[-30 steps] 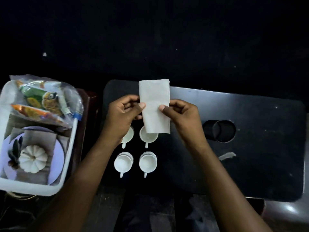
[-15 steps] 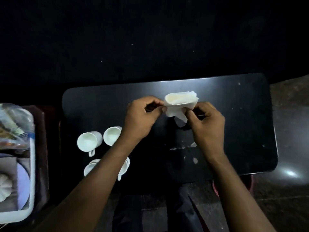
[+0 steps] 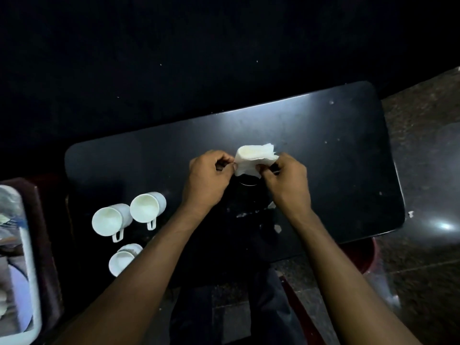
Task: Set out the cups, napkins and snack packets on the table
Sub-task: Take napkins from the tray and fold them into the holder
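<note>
The black surface (image 3: 323,150) is the largest thing in view and serves as the landmark, its long edges running slightly tilted across the frame. Off its left end sits a white tub (image 3: 32,282), cut by the frame edge, its contents too blurred to name. Over the middle of the surface the left hand (image 3: 207,180) and the right hand (image 3: 286,181) face each other, each with fingers curled and pinching one side of a white napkin (image 3: 254,158). The napkin is folded into a loose, bunched bundle held above a round dark hole (image 3: 246,181) in the surface, which it partly hides. On the left part of the surface stand three white cups, handles toward the near edge: one far-left cup (image 3: 110,220), a second cup (image 3: 146,206) just beside it, and a third cup (image 3: 123,261) nearer the near edge, partly covered by the left forearm. Small pale scraps (image 3: 277,228) lie on the surface below the right hand.
</note>
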